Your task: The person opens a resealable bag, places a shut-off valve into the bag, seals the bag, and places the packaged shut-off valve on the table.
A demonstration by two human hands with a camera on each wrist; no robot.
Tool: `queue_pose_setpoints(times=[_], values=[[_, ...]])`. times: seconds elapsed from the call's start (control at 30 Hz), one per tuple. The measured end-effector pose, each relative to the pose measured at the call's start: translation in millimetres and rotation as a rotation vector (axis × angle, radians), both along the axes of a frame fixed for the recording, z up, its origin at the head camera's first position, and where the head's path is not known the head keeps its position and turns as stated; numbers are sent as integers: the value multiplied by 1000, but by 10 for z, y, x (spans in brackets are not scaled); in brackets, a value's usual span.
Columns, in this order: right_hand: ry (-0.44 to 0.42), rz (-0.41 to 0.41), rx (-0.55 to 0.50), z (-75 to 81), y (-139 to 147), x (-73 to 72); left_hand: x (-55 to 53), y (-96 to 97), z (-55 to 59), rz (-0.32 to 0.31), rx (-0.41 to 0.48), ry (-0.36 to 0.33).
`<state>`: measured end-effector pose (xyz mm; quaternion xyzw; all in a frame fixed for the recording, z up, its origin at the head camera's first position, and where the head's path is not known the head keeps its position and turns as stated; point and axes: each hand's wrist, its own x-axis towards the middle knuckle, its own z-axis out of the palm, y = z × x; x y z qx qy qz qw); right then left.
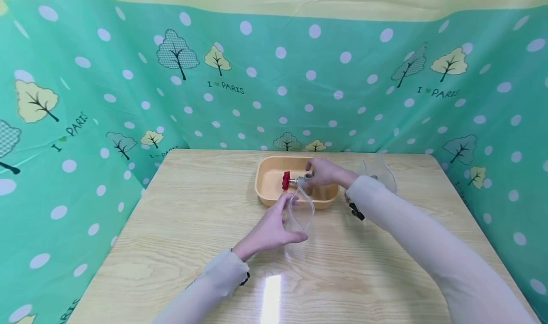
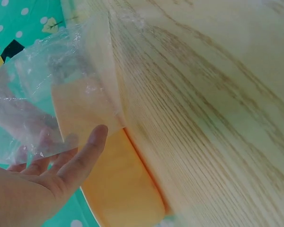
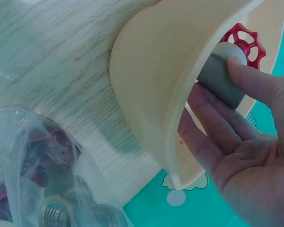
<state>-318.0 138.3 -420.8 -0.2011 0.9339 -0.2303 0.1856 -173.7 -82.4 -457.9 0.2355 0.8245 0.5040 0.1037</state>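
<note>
My right hand (image 1: 326,171) grips a grey gate valve (image 3: 222,73) by its body, thumb on one side and fingers on the other. Its red handwheel (image 1: 286,180) points left, over the peach plastic bin (image 1: 266,200). Just in front of the bin, my left hand (image 1: 270,230) holds a clear plastic bag (image 1: 301,214), thumb and fingers spread about its gaping mouth. In the left wrist view the bag (image 2: 42,94) looks see-through, and some fingers show through the film.
Right of the bin stands another clear bag (image 1: 385,171), partly behind the right forearm. Valves with red handwheels (image 3: 49,153) fill it in the right wrist view. A green dotted curtain (image 1: 274,86) encloses the wooden table (image 1: 192,210) at the back and sides.
</note>
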Motion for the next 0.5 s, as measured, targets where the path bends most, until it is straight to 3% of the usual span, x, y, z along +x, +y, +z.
queue_pose_setpoints(times=[0.3,0.5], values=[[12,69,54,23,-17,7,-8,-8,0,12,2,-3],[16,73,31,22,-3,42,-18,-9,2,3,13,4]])
